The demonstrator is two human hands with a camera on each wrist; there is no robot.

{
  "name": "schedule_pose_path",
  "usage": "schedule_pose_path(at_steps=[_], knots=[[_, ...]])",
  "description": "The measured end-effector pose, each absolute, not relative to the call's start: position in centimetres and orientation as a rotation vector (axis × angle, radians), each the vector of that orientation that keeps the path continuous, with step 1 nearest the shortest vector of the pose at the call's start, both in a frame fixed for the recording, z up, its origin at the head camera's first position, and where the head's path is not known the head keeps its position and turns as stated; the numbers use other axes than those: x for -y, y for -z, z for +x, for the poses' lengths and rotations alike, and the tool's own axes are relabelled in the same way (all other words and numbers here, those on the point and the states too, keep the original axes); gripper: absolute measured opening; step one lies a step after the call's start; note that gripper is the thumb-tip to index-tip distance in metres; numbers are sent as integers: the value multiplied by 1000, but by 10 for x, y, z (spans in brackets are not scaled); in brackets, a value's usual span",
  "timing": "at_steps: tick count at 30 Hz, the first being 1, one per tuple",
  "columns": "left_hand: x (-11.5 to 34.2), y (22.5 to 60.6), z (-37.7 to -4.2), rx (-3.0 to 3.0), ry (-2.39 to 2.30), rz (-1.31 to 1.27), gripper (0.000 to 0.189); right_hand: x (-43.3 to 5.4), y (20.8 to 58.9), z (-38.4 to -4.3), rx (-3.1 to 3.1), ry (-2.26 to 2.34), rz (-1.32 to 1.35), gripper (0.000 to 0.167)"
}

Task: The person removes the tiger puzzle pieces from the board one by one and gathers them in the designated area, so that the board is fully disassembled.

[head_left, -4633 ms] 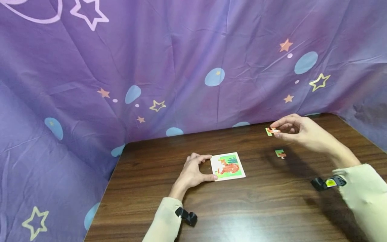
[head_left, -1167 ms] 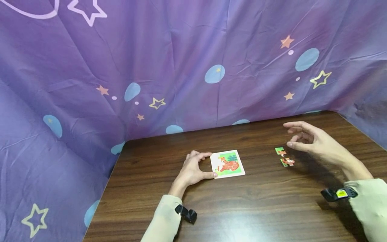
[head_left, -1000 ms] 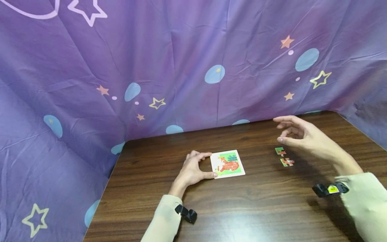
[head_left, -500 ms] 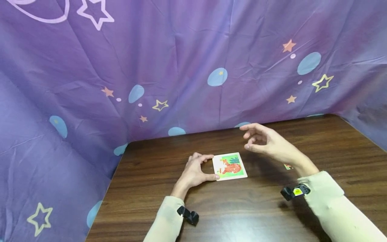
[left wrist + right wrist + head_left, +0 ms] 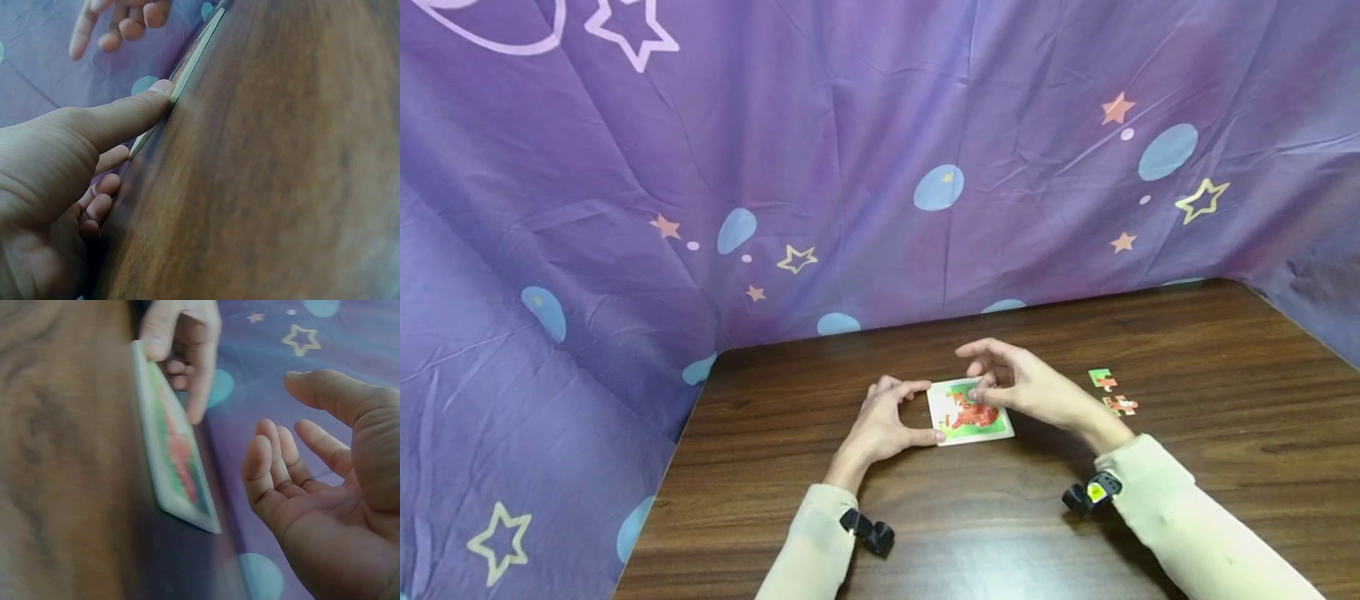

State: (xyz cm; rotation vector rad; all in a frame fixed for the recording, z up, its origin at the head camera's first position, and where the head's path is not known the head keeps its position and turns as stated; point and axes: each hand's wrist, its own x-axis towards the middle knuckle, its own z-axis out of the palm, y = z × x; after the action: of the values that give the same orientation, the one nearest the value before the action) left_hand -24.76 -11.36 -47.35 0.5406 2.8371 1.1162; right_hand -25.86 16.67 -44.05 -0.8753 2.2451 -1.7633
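Observation:
A small square jigsaw puzzle board point(image 5: 955, 436) with a pale border and an orange striped animal on green lies flat on the table. My left hand point(image 5: 880, 422) holds it by its left side, thumb at the near corner and index finger at the far corner. Above the right part of the board hovers my right hand point(image 5: 1022, 387), fingers loosely bent and partly covering the picture. In the right wrist view that hand's palm point(image 5: 331, 525) has nothing in it. Two loose puzzle pieces, a green and orange one point(image 5: 1102, 379) and a striped one point(image 5: 1121, 405), lie right of the board.
The brown wooden table point(image 5: 760, 500) meets a purple curtain point(image 5: 850, 167) with stars and blue ovals at its back and left edges. Black camera straps sit on both wrists, the left one point(image 5: 868, 532) low near the tabletop.
The striped puzzle piece, earlier pinched in my right hand, now lies beside the other piece. My right hand has travelled left and down over the board. The left hand stays at the board.

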Motion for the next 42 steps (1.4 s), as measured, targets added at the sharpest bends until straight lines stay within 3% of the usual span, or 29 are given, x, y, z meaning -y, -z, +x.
schedule_pose_path(at_steps=[18,31,42], knots=[[115,474,-248,-2835,-1109,528,85,-159,469,-263,-2257,1551,-817,55],[119,477,-252,-2858,-1122,591,82,-147,463,-253,-2592,1242,-952,32],[120,485,-255,-2876,-1128,633,82,-141,463,-248,-2624,1183,-920,34]])
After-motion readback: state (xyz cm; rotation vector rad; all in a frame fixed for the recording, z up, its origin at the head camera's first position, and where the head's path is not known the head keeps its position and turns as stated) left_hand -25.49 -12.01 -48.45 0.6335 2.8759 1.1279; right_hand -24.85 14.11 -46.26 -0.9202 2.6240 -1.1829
